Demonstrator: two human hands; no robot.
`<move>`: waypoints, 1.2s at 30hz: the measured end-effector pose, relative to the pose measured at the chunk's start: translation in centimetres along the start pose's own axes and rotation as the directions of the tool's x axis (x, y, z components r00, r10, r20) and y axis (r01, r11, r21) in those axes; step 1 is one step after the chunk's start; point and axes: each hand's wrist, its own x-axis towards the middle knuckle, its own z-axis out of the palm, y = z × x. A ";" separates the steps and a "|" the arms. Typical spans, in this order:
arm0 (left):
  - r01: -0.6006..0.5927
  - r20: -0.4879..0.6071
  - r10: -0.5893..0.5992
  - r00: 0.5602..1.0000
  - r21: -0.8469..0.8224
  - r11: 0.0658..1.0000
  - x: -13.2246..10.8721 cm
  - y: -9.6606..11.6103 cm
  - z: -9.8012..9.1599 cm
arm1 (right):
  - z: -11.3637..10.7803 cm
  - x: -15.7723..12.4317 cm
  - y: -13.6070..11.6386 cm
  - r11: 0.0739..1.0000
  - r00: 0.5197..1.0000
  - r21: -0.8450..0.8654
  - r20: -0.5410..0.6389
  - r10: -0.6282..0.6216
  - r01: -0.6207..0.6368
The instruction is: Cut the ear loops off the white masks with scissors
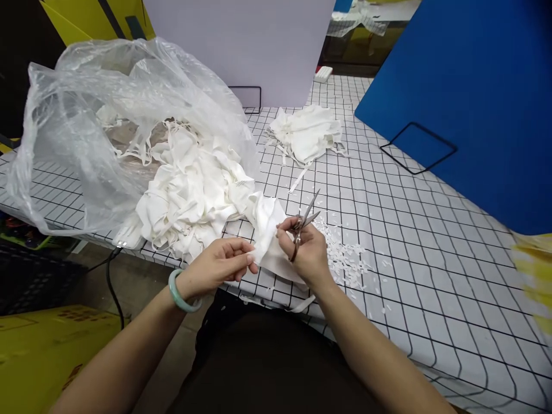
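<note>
My left hand (228,260), with a pale green bangle on its wrist, pinches the edge of a white cloth piece (266,221) over the table's front edge. In my right hand (307,253) is a pair of small scissors (305,219), blades pointing up and away and spread apart. The thumb and forefinger of that hand meet at the same cloth's right side; whether they grip it is hard to tell. A big heap of white cloth pieces (194,190) lies just beyond my left hand, spilling from a clear plastic bag (81,138).
Small white clippings (347,259) are scattered right of my right hand. A flatter stack of white pieces (306,133) with straps lies farther back on the grid-patterned tablecloth (414,247). A blue panel (470,103) and a pale lilac panel (241,46) stand behind. A yellow crate (56,356) is low at left.
</note>
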 end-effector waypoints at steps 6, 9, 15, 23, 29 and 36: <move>-0.061 -0.036 0.054 0.998 -0.208 0.976 -0.2 0.5 1.2 | -0.2 -1.6 -1.0 0.996 0.916 -0.027 0.396 -0.064 0.082; -0.032 0.048 0.039 0.998 -0.128 0.991 0.0 0.7 1.2 | -0.2 -1.7 -0.7 0.996 0.975 -0.067 0.216 -0.045 0.061; -0.157 0.164 0.112 0.980 0.292 0.943 -0.4 1.1 1.3 | -1.5 -0.1 -1.3 0.995 0.993 0.042 0.075 0.086 -0.090; -0.613 0.017 0.628 0.778 0.244 0.752 2.0 -0.1 4.4 | 1.0 -3.1 -0.1 0.938 0.926 0.177 0.291 0.239 -0.298; -0.592 -0.069 0.619 0.782 0.227 0.773 3.1 -1.7 5.4 | -3.8 -4.0 -1.6 0.980 0.947 -0.192 0.303 0.105 -0.047; -0.628 0.052 0.670 0.741 0.407 0.663 3.1 -2.2 6.4 | -7.1 -4.7 -3.4 0.817 0.934 -0.555 0.351 0.060 0.156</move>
